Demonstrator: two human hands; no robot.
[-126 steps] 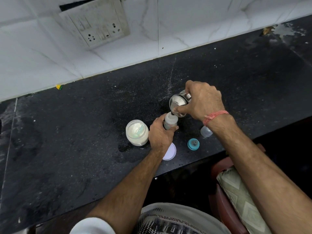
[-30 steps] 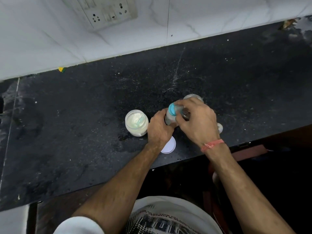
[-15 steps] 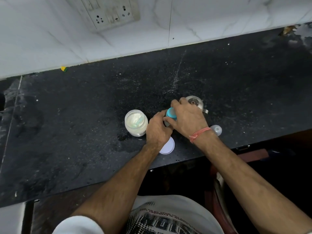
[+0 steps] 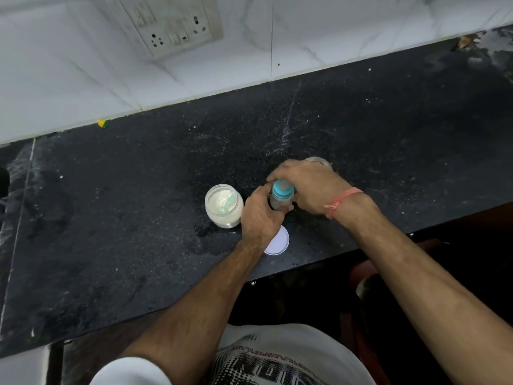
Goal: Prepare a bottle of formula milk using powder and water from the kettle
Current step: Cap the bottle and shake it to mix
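Note:
A small baby bottle [image 4: 278,202] stands upright on the black counter [image 4: 138,218], with a teal teat ring [image 4: 282,190] on its neck. My left hand [image 4: 259,215] wraps around the bottle's body from the left. My right hand [image 4: 308,187] curls over the top, fingers gripping the teal ring. An open jar of white powder [image 4: 223,205] with a pale scoop inside stands just left of my left hand. The jar's white lid [image 4: 277,241] lies flat near the counter's front edge. The steel kettle [image 4: 319,162] peeks out behind my right hand, mostly hidden.
A white tiled wall with a switch and socket plate [image 4: 172,26] runs along the back. A small yellow-green scrap [image 4: 102,123] lies at the wall's foot. The counter's front edge passes just below the lid. Wet patches lie below the jar.
Earlier my right hand tilted the kettle over the bottle. It since set the kettle down and brought the teal ring onto the neck. Now it has turned on the ring and covers most of the kettle.

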